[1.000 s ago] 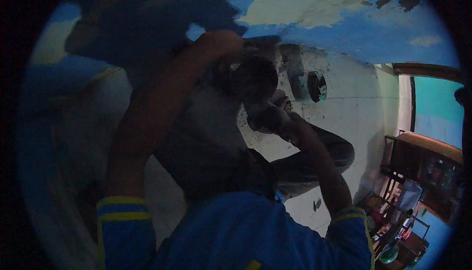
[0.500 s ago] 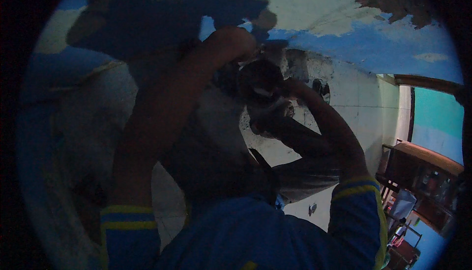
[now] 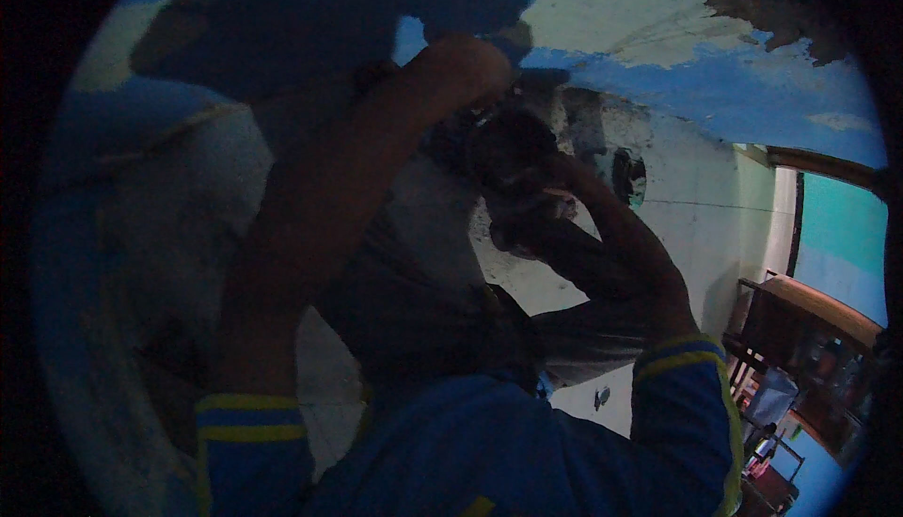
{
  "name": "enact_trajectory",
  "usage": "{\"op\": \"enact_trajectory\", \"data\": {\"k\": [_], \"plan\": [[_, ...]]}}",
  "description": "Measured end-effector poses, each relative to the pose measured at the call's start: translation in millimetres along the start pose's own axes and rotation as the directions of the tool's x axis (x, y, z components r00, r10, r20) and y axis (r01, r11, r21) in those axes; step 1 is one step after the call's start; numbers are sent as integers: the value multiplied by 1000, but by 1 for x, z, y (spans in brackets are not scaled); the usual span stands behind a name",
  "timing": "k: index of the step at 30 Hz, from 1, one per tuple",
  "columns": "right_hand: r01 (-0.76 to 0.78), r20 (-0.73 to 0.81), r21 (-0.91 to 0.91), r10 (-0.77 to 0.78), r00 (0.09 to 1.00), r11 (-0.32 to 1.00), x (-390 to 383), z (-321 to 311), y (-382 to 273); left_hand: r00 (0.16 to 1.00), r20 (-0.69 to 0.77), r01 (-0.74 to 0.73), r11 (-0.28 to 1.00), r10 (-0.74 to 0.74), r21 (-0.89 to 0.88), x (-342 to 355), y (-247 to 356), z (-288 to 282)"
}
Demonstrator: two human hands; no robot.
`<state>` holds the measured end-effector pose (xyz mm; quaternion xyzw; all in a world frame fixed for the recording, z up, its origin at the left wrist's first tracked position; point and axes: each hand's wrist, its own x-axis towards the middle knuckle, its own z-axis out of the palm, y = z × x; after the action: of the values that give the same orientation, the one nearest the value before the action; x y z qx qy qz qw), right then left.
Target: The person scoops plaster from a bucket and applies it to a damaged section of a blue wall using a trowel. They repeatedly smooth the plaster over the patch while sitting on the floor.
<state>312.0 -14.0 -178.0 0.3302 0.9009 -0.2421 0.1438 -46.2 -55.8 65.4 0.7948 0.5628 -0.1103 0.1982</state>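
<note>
In deep shadow, a dark rounded thing (image 3: 515, 145) sits between my hands, beyond my folded legs; its kind is too dark to tell. My left hand (image 3: 473, 70) is curled closed at its far left side, with the fingers hidden behind the back of the hand. Whatever those fingers hold cannot be made out. From the right, my right hand (image 3: 557, 176) is closed against the near right side of the dark thing, its fingers only dimly visible.
A blue and pale wall (image 3: 640, 89) with peeling paint rises just beyond my hands. On the pale floor (image 3: 691, 235) stands a dark object (image 3: 628, 176) near the wall. Wooden furniture (image 3: 818, 319) with assorted items is at the right, and a small dark item (image 3: 602, 397) lies nearer me.
Both hands and the dark thing appear slightly farther right in view, as does the room, so my head has turned a little. The right hand has closed in nearer the dark thing.
</note>
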Motion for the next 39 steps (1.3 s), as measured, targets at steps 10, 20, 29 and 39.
{"op": "enact_trajectory", "data": {"k": [10, 20, 29, 39], "plan": [[-584, 346, 324, 482, 805, 744, -49, -31, -51, 995, 71, 78, 996, -75, -44, -11, 12, -28], [255, -259, -196, -301, 918, 947, -104, -26, -135, 994, 49, 96, 994, -94, -45, 45, -13, 3], [28, 108, 728, 155, 982, -685, -156, -6, -135, 993, -66, 96, 993, -100, -62, 84, -67, 38], [713, -691, 670, 523, 498, 206, -116, -156, -172, 974, -65, 200, 956, -218, -215, 66, -61, 41]]}}
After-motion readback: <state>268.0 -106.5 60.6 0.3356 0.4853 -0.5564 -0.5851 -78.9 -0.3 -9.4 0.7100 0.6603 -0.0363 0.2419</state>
